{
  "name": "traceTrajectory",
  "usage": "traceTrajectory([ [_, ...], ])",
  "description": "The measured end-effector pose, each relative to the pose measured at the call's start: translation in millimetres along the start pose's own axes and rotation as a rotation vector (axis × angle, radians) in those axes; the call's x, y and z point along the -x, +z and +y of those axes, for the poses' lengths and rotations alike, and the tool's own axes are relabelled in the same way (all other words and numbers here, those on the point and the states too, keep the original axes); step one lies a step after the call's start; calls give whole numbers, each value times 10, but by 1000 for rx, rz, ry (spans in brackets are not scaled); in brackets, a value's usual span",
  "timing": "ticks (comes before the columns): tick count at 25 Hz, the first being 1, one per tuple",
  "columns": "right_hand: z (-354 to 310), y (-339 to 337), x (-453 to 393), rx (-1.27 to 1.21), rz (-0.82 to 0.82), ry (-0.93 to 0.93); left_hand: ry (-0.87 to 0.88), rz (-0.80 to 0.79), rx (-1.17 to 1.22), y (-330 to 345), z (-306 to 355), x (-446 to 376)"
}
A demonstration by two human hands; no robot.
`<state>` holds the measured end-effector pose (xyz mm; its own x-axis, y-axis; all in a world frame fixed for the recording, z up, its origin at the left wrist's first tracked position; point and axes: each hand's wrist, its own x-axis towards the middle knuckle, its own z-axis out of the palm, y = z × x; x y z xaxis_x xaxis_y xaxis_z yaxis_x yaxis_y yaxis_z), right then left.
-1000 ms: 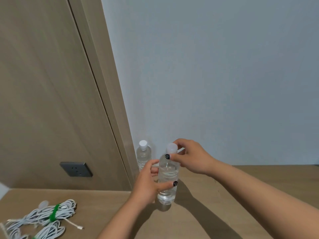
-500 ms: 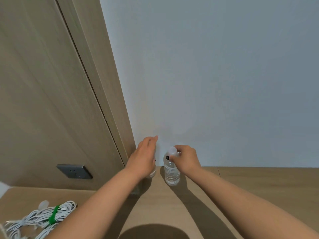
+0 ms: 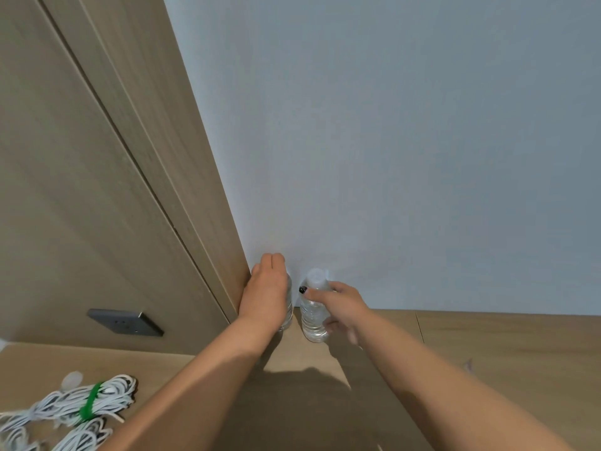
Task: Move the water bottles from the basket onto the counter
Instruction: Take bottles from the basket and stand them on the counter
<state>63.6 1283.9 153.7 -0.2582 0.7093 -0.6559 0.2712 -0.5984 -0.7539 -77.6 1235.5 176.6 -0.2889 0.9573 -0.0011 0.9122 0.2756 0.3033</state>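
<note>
**Tight corner, open room to the right**

The left grip [image 3: 265, 292] sits wedged in the corner: the wood panel [image 3: 182, 177] touches its left side and the wall [image 3: 390, 141] stands just beyond its fingertips. A bottle [image 3: 288, 301] under its palm fills the space below. Just right of it stands a second bottle [image 3: 313, 312], with only a narrow gap between the two, and the right grip [image 3: 338, 305] wraps that one from the right. Right of the right grip the worktop [image 3: 487, 346] lies bare along the wall, giving wide passage. Near and left of the left forearm, a cable bundle [image 3: 87, 405] lies on the lower worktop, below a socket [image 3: 125, 322] on the panel.
</note>
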Motion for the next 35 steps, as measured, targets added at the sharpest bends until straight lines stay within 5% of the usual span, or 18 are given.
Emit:
traceTrajectory([
  [15,98,270,-247,-60,149,-99,-69,27,27,18,46,-5],
  [25,-389,6,109,644,53,-281,-107,-127,-38,-235,137,-40],
  [35,-596,-524,826,1344,105,-968,61,-63,-43,-932,482,674],
])
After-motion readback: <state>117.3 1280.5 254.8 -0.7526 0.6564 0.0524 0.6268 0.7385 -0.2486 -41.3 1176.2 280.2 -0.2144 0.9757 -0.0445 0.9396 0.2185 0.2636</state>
